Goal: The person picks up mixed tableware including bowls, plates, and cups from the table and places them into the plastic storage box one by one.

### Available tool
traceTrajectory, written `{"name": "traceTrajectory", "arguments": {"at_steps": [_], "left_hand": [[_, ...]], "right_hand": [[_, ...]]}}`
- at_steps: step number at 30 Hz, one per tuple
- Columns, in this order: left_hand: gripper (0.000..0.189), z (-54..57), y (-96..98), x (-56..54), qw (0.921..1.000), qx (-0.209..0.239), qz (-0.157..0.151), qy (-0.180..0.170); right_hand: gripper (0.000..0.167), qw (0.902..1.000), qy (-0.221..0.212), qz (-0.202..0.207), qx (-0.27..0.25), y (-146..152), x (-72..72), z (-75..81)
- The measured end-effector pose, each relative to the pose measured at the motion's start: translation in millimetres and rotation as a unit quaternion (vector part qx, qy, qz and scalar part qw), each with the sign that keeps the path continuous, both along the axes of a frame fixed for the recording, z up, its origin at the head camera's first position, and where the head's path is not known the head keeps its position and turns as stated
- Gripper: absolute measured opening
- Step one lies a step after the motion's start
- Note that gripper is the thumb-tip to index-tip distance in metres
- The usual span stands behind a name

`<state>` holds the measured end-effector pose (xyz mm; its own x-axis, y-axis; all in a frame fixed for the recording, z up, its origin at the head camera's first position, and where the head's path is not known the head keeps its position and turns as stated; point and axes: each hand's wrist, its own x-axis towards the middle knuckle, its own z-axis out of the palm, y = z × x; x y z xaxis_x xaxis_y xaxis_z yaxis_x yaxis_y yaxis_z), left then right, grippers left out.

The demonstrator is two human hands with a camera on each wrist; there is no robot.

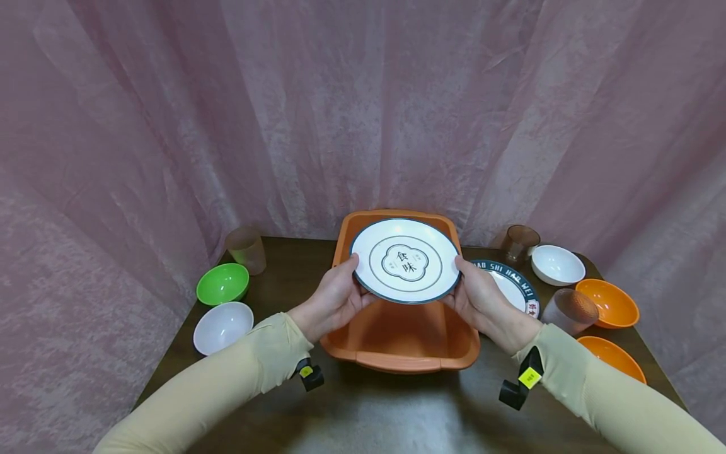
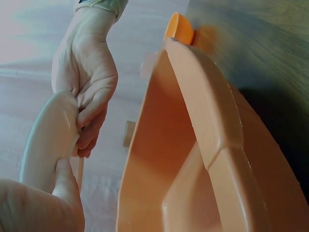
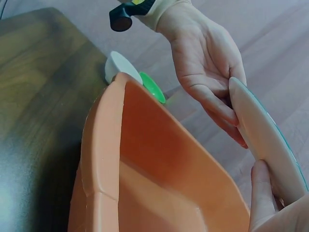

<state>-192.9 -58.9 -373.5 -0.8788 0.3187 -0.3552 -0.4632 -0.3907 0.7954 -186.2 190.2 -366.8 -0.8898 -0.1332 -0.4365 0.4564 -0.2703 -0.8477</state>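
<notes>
Both hands hold a white plate (image 1: 405, 293) with a dark blue rim and a printed centre, one at each side. The left hand (image 1: 336, 296) pinches its left edge, thumb on top and fingers underneath. At the right edge, the right hand (image 1: 484, 301) grips in the same way. The plate is above an orange plastic basin (image 1: 399, 362) and hides part of it. Both wrist views show the plate (image 2: 50, 140) raised beside the basin's wall (image 3: 104, 145), its pale underside (image 3: 263, 140) resting on the fingers.
On the left of the dark table (image 1: 351, 416) stand a cup (image 1: 247, 250), a green bowl (image 1: 223, 284) and a white bowl (image 1: 224, 328). To the right are another plate (image 1: 507, 284), cups (image 1: 518, 244), a white bowl (image 1: 558, 265) and orange bowls (image 1: 608, 302). A pink curtain (image 1: 363, 113) hangs behind.
</notes>
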Motion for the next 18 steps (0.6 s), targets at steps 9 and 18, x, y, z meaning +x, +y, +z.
{"name": "traceTrajectory", "arguments": {"at_steps": [9,18], "left_hand": [[0.049,-2.5,-2.4,-1.9,0.9999,-0.005,-0.005,-0.008],[0.048,-3.1,-5.7,-3.5,0.9996,-0.020,-0.002,-0.019]], "right_hand": [[0.056,0.9999,-0.008,0.005,-0.009,1.5,2.0,-0.3],[0.055,0.9999,-0.013,-0.002,0.000,-0.3,3.4,-1.9]]}}
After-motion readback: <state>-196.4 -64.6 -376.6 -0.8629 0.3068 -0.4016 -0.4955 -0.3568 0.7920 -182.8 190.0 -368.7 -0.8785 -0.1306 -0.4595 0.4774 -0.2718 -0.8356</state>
